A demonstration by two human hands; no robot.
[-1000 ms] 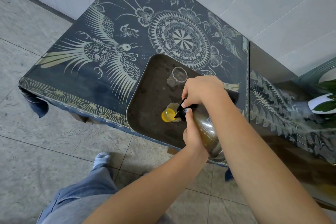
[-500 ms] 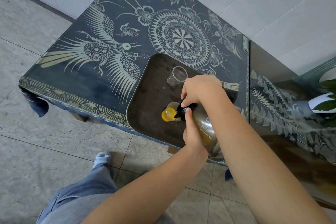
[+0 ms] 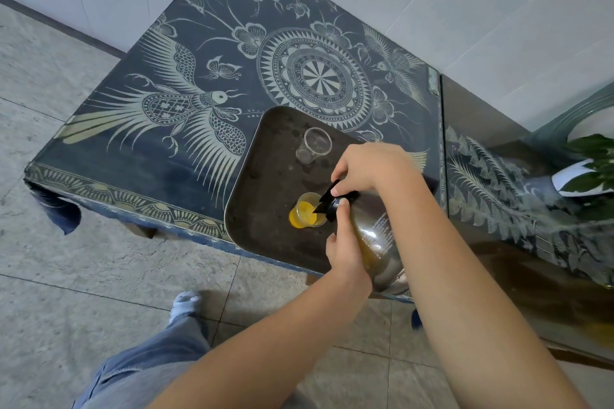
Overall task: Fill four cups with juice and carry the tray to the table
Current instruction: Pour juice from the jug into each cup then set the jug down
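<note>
A dark tray (image 3: 262,196) lies on the near right part of a low table (image 3: 172,149) covered with a blue bird-patterned cloth. On the tray, a clear cup (image 3: 307,211) holds orange juice. An empty clear cup (image 3: 315,143) stands behind it. A glass jug (image 3: 375,242) with a black spout is tilted over the filled cup, its spout at the rim. My right hand (image 3: 368,169) grips the jug's top near the spout. My left hand (image 3: 345,252) holds the jug's side from below. My arms hide the tray's right part.
A second surface with the same patterned cloth (image 3: 518,209) adjoins on the right, with a potted plant (image 3: 588,173) at its far end. White tiled wall (image 3: 465,10) behind. Grey floor tiles (image 3: 83,276) below, with my leg and sock (image 3: 186,304) close to the table edge.
The juice level in the near cup has risen slightly. Both hands and the tilted jug stay in about the same place.
</note>
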